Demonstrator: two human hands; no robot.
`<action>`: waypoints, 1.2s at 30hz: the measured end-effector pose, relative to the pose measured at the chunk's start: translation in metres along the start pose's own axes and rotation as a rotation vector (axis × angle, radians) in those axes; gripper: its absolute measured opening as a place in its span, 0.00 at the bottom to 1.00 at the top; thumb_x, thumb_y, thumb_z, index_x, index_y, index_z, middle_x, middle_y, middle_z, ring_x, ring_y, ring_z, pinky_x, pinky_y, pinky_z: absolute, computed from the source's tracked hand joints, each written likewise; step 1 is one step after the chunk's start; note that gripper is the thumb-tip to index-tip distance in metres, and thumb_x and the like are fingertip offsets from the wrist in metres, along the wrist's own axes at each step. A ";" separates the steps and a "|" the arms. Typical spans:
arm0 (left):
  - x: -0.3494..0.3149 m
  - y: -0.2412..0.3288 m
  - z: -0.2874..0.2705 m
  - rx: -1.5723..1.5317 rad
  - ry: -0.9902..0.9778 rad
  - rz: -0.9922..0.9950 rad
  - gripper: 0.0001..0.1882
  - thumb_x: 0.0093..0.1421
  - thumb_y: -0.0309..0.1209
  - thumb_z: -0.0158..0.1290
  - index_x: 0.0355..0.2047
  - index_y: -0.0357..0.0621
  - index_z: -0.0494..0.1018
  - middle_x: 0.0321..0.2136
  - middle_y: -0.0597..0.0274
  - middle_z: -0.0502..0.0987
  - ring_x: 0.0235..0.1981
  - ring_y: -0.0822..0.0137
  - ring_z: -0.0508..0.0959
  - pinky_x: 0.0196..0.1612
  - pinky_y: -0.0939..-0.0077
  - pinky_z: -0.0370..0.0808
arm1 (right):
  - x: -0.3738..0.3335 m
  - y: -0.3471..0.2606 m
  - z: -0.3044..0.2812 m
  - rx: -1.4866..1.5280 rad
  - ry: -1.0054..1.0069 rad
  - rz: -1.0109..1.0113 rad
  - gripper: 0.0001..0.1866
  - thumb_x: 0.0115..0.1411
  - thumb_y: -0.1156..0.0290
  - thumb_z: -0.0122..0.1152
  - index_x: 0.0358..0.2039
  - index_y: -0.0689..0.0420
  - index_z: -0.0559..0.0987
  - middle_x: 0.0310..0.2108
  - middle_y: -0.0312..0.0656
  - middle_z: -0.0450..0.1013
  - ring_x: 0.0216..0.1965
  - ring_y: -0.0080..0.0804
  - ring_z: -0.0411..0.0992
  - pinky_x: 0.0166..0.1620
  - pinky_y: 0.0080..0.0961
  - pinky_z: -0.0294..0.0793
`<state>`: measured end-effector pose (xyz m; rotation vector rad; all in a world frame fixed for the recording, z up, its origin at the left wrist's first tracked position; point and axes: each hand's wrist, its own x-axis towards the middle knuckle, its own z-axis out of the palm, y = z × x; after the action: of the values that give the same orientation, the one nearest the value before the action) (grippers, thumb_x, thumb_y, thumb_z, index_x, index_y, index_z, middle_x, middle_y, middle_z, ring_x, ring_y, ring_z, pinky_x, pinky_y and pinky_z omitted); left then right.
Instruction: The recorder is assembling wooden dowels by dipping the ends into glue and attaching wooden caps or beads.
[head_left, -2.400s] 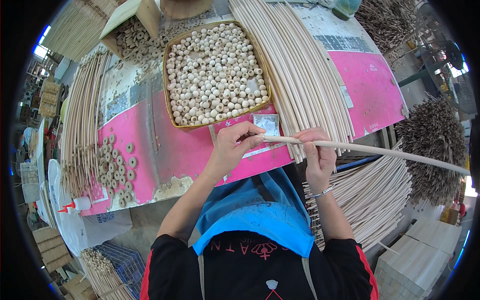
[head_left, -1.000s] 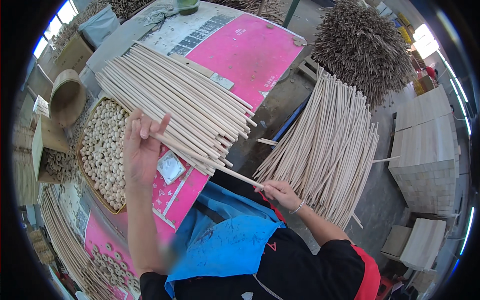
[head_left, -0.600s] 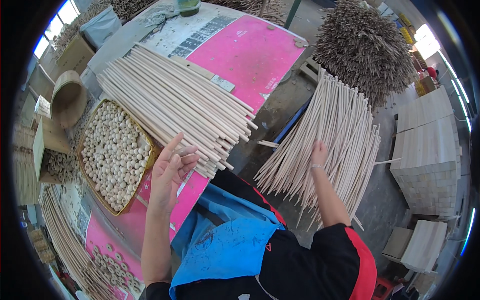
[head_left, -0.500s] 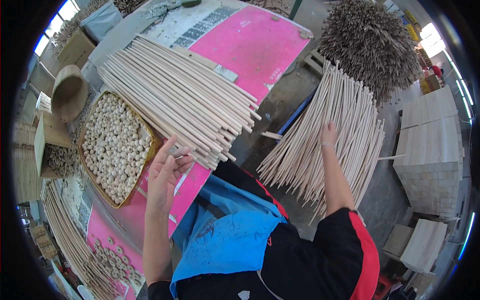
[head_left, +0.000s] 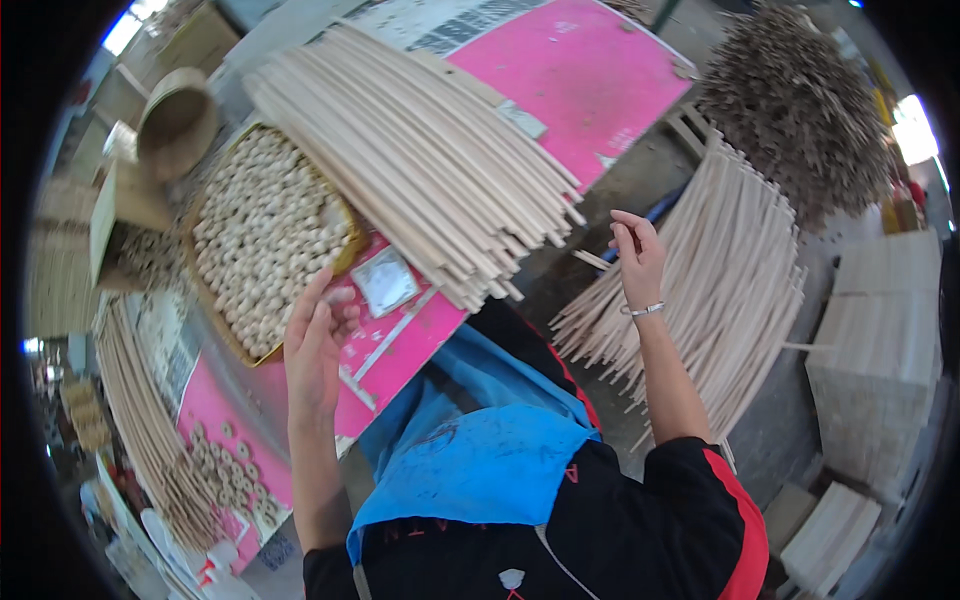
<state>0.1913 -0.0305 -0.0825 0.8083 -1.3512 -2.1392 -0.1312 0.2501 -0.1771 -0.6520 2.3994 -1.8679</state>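
My left hand (head_left: 318,345) is raised by the near corner of a yellow-rimmed tray (head_left: 243,350) of round wooden beads (head_left: 262,235). Its index finger is stretched out, the others are loosely bent, and nothing shows between them. To the right, my right hand (head_left: 640,262), with a bracelet at the wrist, hovers between the table and a large pile of thin wooden sticks (head_left: 715,270). Its fingers point left, slightly bent and apart, and I see nothing in them. Thicker wooden rods (head_left: 420,160) lie side by side across the table, their ends at its right edge.
The pink table top (head_left: 570,80) carries a small clear-and-white packet (head_left: 385,282) beside the tray. Wooden rings (head_left: 232,470) and long thin rods (head_left: 150,430) are at the left. A dark stick bundle (head_left: 795,120) and stacked wooden blocks (head_left: 872,350) stand on the right.
My right hand has come away from the stick pile, leftward toward the table edge. My left hand stays near the tray. The view has shifted, and the packet beside the tray now shows.
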 end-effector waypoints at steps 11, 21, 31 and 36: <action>0.069 0.017 -0.077 1.253 0.278 0.535 0.21 0.60 0.26 0.57 0.55 0.47 0.75 0.47 0.56 0.79 0.47 0.60 0.77 0.52 0.66 0.73 | 0.027 -0.093 0.129 -0.590 -0.308 -0.568 0.10 0.57 0.66 0.65 0.37 0.57 0.80 0.34 0.44 0.72 0.40 0.44 0.73 0.42 0.39 0.73; 0.098 0.008 -0.062 1.527 0.212 0.598 0.19 0.55 0.34 0.62 0.49 0.51 0.77 0.45 0.64 0.79 0.51 0.55 0.74 0.52 0.57 0.70 | 0.044 -0.108 0.154 -0.597 -0.534 -0.196 0.17 0.53 0.59 0.69 0.35 0.57 0.77 0.31 0.43 0.77 0.37 0.42 0.77 0.40 0.38 0.75; 0.123 0.007 -0.045 1.730 0.075 0.481 0.10 0.54 0.36 0.63 0.37 0.60 0.82 0.36 0.63 0.74 0.48 0.61 0.74 0.49 0.59 0.67 | 0.057 -0.127 0.148 0.282 -0.678 0.130 0.09 0.65 0.68 0.62 0.40 0.61 0.79 0.31 0.28 0.72 0.33 0.13 0.67 0.38 0.14 0.68; 0.119 0.008 -0.046 1.675 0.144 0.596 0.09 0.54 0.34 0.62 0.36 0.53 0.80 0.34 0.63 0.75 0.42 0.62 0.76 0.44 0.62 0.68 | 0.026 -0.161 0.170 0.229 -0.864 -0.028 0.08 0.65 0.70 0.63 0.39 0.60 0.78 0.29 0.29 0.72 0.31 0.15 0.67 0.34 0.17 0.69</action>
<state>0.1397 -0.1425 -0.1178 0.8012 -2.6804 -0.1398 -0.0590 0.0543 -0.0676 -1.1615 1.6041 -1.3963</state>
